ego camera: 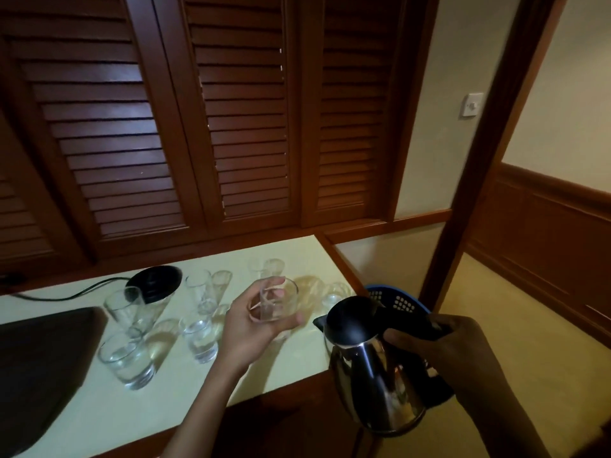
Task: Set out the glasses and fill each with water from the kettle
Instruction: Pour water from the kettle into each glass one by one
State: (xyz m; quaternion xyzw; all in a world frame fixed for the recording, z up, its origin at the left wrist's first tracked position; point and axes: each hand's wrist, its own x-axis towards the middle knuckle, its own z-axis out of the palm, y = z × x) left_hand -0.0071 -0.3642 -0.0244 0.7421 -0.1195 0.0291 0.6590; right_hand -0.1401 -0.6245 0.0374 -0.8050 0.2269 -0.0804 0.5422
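**Glass in one hand, kettle in the other**

My left hand [254,320] is raised over the counter [291,358] and grasps a clear glass [279,304], with the thumb on the near side and the fingers wrapped round the far side. It holds the glass clear of the surface and about upright. My right hand [443,345] is clenched round the black handle of the steel kettle [373,385], which I hold in the air just past the counter's right front corner. Its black lid is down. Its spout points left toward the held glass, near it but not touching.

Four more glasses stand on the counter to the left of my left hand. They are the near-left glass [127,360], the far-left glass [123,307], the near-middle glass [200,340] and the far-middle glass [198,287]. The two near ones seem to have water in them, though in this dim light I cannot tell for sure. A dim glass [264,266] stands by the back edge and a faint glass [334,292] near the right end.

The round black kettle base [155,280] sits at the back just behind the far-left glass, and its cord [82,290] runs off to the left. A dark flat object [43,358] lies at the counter's left end. A blue basket [401,300] shows behind the kettle. Louvred wooden shutters [238,110] fill the wall behind the counter, with a wall switch [471,105] to their right.
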